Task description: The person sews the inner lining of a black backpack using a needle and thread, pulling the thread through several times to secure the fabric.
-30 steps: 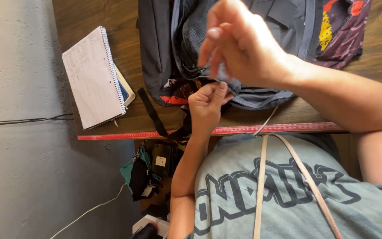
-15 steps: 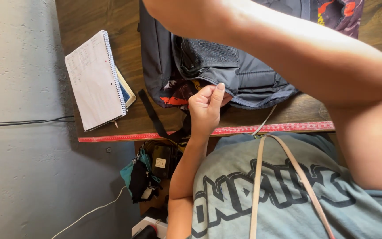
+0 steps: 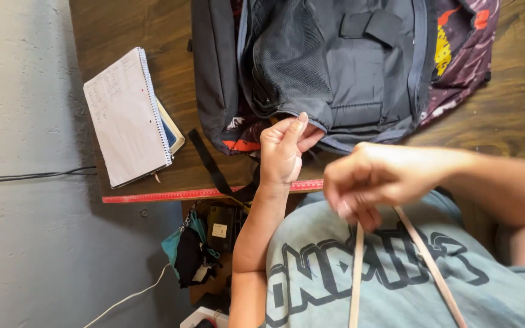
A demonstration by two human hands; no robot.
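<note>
I see the dark grey fabric backpack [image 3: 341,67] lying open on the dark wooden worktop [image 3: 518,115], its mouth turned toward the body so the inside can be reached without leaning. My left hand [image 3: 284,155] is curled closed, thumb up, pinching the near edge of the backpack's opening, which holds that flap steady and lifted. My right hand [image 3: 375,179] hangs blurred just over the worktop's red front edge [image 3: 183,194], fingers bunched together at the top of two tan straps [image 3: 396,267] that run down over the grey printed shirt; I cannot tell if it truly grips them. A white spiral-bound notebook [image 3: 126,118] rests on a second book at the worktop's left end, well apart from the backpack. A teal and black bundle [image 3: 192,249] hangs below the worktop edge.
</note>
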